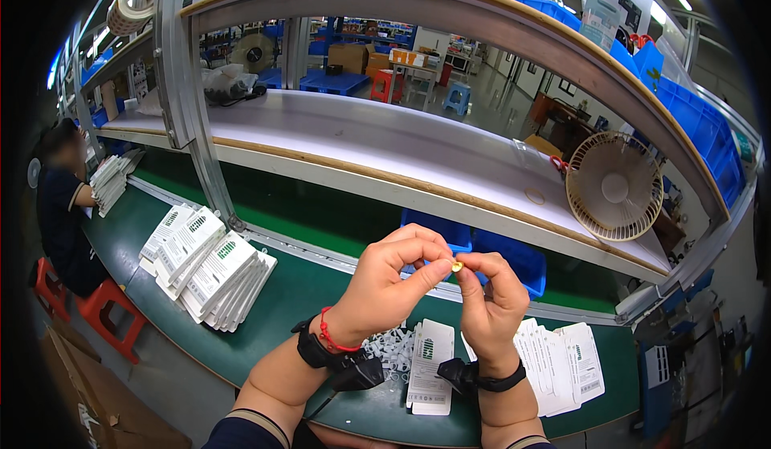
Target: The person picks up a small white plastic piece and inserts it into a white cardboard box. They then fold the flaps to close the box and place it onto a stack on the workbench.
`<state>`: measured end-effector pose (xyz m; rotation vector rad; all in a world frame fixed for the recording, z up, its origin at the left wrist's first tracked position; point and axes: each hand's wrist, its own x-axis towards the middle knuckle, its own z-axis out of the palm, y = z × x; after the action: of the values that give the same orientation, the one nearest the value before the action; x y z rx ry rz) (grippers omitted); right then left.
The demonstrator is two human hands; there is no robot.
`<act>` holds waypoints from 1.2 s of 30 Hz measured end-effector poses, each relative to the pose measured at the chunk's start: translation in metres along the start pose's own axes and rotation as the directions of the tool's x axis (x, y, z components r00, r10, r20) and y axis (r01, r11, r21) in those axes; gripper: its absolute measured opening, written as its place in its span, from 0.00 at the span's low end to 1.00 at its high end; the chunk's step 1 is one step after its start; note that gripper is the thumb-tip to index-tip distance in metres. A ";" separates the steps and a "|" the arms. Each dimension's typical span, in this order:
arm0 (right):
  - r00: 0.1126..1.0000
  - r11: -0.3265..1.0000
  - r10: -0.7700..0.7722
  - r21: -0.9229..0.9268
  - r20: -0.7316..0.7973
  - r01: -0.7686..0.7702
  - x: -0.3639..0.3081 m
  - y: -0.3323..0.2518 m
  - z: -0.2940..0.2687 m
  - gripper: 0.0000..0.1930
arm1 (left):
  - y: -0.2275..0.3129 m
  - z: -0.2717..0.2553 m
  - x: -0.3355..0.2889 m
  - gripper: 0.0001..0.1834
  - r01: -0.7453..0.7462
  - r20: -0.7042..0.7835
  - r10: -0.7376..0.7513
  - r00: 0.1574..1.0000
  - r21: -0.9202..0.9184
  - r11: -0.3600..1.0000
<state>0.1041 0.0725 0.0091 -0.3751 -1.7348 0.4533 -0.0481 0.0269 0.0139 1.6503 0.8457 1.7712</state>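
Above the green worktable, my left hand and my right hand meet fingertip to fingertip. Both pinch a small shiny yellow piece; its exact kind is too small to make out. A heap of small white and clear parts lies below my left wrist. Beside that heap, under my hands, is a flat white printed carton. More flat white cartons are fanned out right of my right forearm. A larger stack of the same cartons leans over at the left.
Behind my hands sit blue bins, partly hidden. A long white shelf runs across, with a round fan at its right end. At the far left a person sits by red stools and another carton stack.
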 end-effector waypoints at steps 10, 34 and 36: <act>0.999 0.998 0.017 -0.053 0.034 -0.015 0.001 0.000 -0.002 0.04 | -0.002 -0.002 0.002 0.02 0.078 0.079 -0.076 0.994 -0.018 0.997; 0.989 0.992 0.127 0.022 -0.079 -0.126 -0.002 0.016 0.005 0.03 | -0.011 -0.001 0.008 0.26 0.225 0.078 -0.221 0.972 -0.578 0.784; 0.988 0.990 0.134 0.044 -0.082 -0.131 -0.003 0.020 0.005 0.03 | -0.008 0.000 0.008 0.27 0.230 0.089 -0.220 0.971 -0.580 0.781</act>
<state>0.1000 0.0881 -0.0041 -0.4779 -1.6223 0.5581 -0.0486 0.0381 0.0122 1.0985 0.3932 1.6242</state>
